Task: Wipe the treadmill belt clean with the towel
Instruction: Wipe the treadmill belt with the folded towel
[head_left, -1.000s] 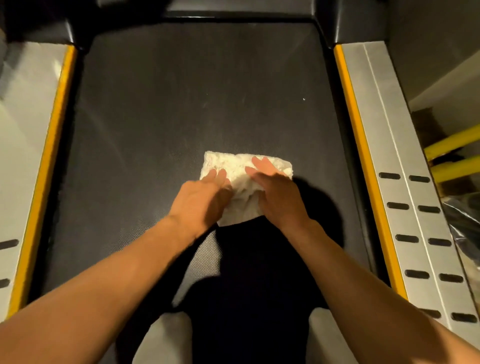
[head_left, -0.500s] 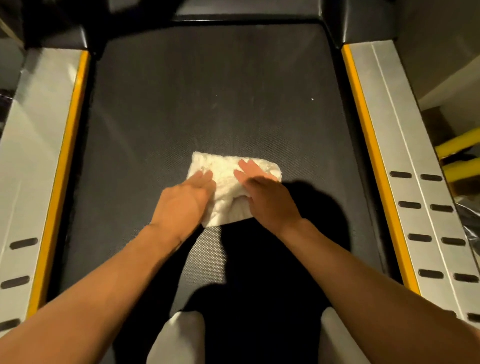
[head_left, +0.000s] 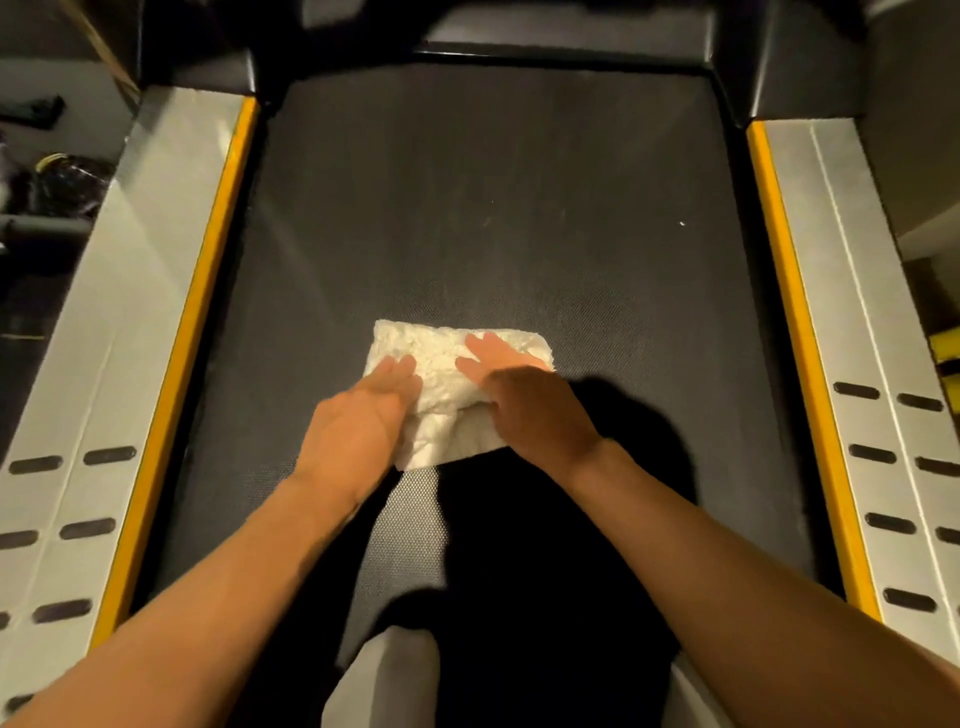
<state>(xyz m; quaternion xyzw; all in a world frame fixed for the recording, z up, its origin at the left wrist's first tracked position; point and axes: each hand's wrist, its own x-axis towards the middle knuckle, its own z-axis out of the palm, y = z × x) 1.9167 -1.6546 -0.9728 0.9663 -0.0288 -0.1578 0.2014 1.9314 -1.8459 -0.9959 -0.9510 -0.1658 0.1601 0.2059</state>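
Left hand (head_left: 358, 421) and right hand (head_left: 530, 405) press flat, fingers straight, on the towel (head_left: 441, 364)
Push unevenly and you could bunch its folds, leaving streaks on the belt (head_left: 467, 208)

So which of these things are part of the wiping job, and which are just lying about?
Job: towel, treadmill belt, left hand, right hand, both pressing the towel.
Lying about: dark clutter on the left floor, yellow object at far right.
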